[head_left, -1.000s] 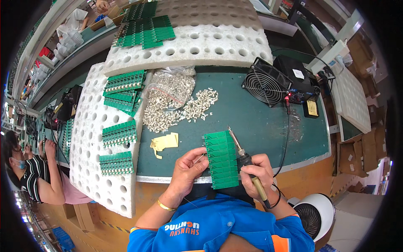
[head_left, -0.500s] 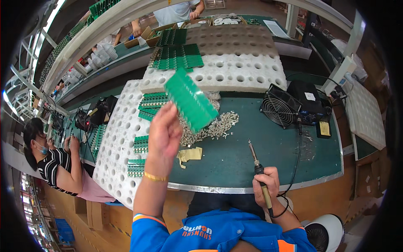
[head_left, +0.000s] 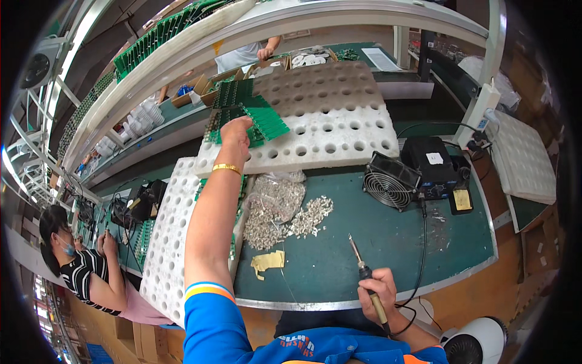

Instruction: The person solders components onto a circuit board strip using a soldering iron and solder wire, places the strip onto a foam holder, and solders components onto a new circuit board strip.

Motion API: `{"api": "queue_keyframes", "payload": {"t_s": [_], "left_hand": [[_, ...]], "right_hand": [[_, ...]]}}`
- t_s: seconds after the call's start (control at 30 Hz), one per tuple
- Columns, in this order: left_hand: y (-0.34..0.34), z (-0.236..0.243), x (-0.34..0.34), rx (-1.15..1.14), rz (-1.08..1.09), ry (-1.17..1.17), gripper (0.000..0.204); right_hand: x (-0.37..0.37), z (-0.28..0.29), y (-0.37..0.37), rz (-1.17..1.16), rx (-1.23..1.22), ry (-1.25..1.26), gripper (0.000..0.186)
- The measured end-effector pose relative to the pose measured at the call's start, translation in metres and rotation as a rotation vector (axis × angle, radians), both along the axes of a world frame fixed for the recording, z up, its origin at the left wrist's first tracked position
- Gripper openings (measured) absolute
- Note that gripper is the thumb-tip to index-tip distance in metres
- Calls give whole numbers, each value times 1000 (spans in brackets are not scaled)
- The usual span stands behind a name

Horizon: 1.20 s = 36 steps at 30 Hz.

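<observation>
My left hand reaches far out over the white foam block and grips a green circuit board panel by its near left edge. Stacked panels of the same green kind lie on the foam right behind it; whether the held panel touches them I cannot tell. My right hand is closed round the handle of a soldering iron, its tip pointing up and away over the green bench mat. Small whitish parts lie heaped on the mat, partly inside a clear plastic bag.
A black fan and a soldering station stand at the right, with the iron's cable running down from it. Yellowish tape lies near the front edge. A co-worker sits at the left. A metal frame bar spans overhead.
My left hand has carried the circuit board panel away from me, from above the small parts to the stack on the foam. My right hand still holds the soldering iron, little changed.
</observation>
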<state>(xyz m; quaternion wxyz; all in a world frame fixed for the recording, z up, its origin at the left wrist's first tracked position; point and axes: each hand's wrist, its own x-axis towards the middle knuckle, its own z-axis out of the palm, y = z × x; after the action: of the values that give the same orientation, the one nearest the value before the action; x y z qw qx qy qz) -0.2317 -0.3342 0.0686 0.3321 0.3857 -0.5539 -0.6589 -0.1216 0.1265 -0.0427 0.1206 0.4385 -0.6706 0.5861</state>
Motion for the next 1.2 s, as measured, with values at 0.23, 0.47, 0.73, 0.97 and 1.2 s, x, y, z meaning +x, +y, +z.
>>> {"api": "queue_keyframes", "payload": {"t_s": [0.23, 0.47, 0.73, 0.97, 1.2], "left_hand": [[-32, -4, -4, -348, -194, -242, 18], [74, 61, 79, -549, -196, -78, 24], [171, -45, 205, -469, -180, -227, 21], [201, -71, 192, -573, -199, -459, 38], [191, -91, 188, -330, -330, -318, 24]], "right_hand": [[4, 3, 4, 10, 35, -13, 33], [-4, 5, 0, 11, 53, 11, 30], [3, -5, 2, 66, 53, -9, 27], [7, -2, 7, 74, 99, 69, 23], [9, -5, 4, 50, 66, 29, 22]]}}
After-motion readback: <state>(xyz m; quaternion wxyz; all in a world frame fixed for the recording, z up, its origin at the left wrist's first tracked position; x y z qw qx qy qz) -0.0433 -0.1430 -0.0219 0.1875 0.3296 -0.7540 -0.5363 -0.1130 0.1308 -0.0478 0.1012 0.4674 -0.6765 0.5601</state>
